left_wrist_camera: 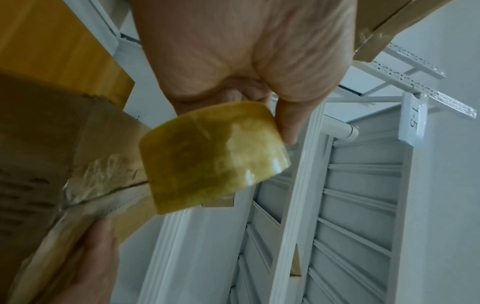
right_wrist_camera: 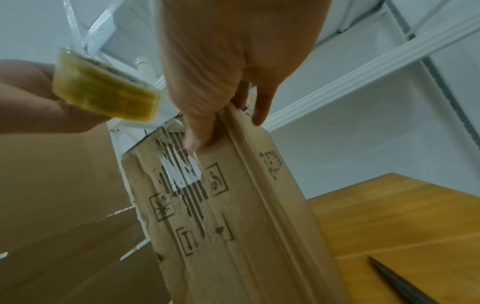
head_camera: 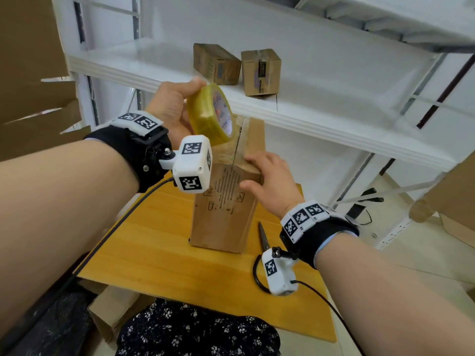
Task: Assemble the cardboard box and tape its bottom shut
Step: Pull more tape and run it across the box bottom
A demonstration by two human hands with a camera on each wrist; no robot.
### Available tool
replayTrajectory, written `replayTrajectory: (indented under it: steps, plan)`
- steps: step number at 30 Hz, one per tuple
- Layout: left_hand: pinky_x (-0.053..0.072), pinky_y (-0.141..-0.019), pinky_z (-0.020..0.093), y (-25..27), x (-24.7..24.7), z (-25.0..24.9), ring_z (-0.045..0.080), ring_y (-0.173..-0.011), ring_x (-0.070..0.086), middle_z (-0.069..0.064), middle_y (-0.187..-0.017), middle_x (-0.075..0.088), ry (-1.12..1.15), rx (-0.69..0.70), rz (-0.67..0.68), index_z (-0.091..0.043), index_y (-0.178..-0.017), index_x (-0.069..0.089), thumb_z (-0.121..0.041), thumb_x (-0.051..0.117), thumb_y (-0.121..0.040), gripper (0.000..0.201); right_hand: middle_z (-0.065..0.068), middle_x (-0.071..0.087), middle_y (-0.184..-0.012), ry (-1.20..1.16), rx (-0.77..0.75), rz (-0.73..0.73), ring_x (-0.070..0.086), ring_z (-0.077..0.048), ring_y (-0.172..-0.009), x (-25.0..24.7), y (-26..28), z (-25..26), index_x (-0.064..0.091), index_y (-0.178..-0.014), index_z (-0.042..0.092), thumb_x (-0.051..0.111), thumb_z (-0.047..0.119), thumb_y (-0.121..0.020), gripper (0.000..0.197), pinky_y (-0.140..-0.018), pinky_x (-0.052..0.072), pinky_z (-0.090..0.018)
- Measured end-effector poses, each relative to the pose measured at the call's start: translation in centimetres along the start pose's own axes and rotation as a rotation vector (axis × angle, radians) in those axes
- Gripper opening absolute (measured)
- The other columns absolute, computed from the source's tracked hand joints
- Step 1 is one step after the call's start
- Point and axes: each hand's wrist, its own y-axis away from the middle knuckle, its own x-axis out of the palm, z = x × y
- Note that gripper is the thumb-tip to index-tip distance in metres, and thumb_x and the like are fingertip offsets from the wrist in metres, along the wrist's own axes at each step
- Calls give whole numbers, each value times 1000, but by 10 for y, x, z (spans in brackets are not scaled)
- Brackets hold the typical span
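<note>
The tall brown cardboard box point(head_camera: 226, 201) stands upright on the yellow wooden table point(head_camera: 159, 253), clear tape across its top seam. The right hand point(head_camera: 270, 181) grips its top corner. The left hand point(head_camera: 172, 109) holds the yellowish tape roll point(head_camera: 209, 114) just above. Dark scissors point(head_camera: 264, 236) lie beside the box.
</note>
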Motion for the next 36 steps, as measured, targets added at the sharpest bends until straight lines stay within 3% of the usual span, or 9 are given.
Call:
replayTrajectory:
  steps: [4, 7, 10, 12, 15, 19, 27, 33, 36]
  plan:
    - [55, -79, 49, 10, -4, -2, 31, -75, 73, 13, -82, 74, -79, -25, 66, -5, -102, 67, -17, 66, -85, 20, 2, 50, -136, -67, 40, 9, 45, -20, -130, -8, 2, -4, 57, -137, 32, 72, 26, -90, 50, -115, 36, -36]
    - [56, -71, 43, 18, -1, 2, 28, -64, 71, 12, -76, 72, -123, -70, 112, -5, -88, 65, -16, 63, -86, 12, 10, 61, -126, -217, 60, -82, 57, -7, -115, -13, 6, -2, 58, -128, 30, 68, 36, -93, 37, -101, 47, -30]
    - [54, -62, 30, 20, 4, 11, 19, -49, 63, 7, -64, 67, -109, -84, 109, -8, -80, 62, -17, 64, -85, 10, 10, 65, -110, -433, 304, -311, 63, -8, -97, -9, 18, -10, 57, -118, 26, 54, 47, -99, 28, -82, 56, -35]
    - [53, -70, 29, 19, 7, 19, 16, -51, 59, 6, -64, 64, -123, -90, 127, -9, -81, 62, -16, 67, -84, 9, 2, 65, -102, -271, 496, -188, 63, -19, -92, 3, 28, -30, 58, -114, 18, 46, 39, -104, 26, -72, 50, -32]
    - [51, -77, 31, 21, 17, 32, 16, -50, 57, 7, -65, 63, -157, -127, 178, -7, -83, 64, -18, 70, -81, 12, -6, 60, -99, -18, 699, 277, 57, -23, -89, 33, 46, -65, 63, -107, 13, 46, 26, -105, 22, -72, 49, -30]
    - [52, -75, 32, 22, 32, 48, 16, -53, 58, 7, -67, 64, -180, -162, 246, -6, -90, 64, -19, 71, -81, 17, -1, 57, -90, 153, 730, 675, 59, -22, -95, 82, 72, -96, 69, -114, 14, 52, 34, -102, 29, -73, 42, -28]
    - [54, -71, 33, 21, 54, 65, 17, -53, 59, 9, -69, 65, -185, -176, 293, -4, -109, 63, -16, 72, -80, 32, 0, 58, -106, -138, 837, 641, 54, -18, -96, 101, 95, -121, 57, -102, 23, 67, 33, -92, 17, -96, 51, -33]
    - [53, -71, 33, 14, 50, 69, 18, -53, 59, 10, -71, 65, -172, -179, 273, 2, -122, 62, -16, 72, -78, 49, -3, 56, -105, -122, 889, 575, 53, -21, -96, 93, 97, -127, 51, -77, 26, 65, 28, -94, 23, -88, 48, -32]
    - [51, -71, 33, 12, 47, 68, 18, -52, 57, 9, -68, 64, -163, -190, 265, 0, -116, 64, -16, 71, -79, 41, -5, 55, -83, 46, 940, 590, 63, -22, -103, 89, 100, -126, 48, -71, 17, 54, 25, -100, 30, -83, 47, -31]
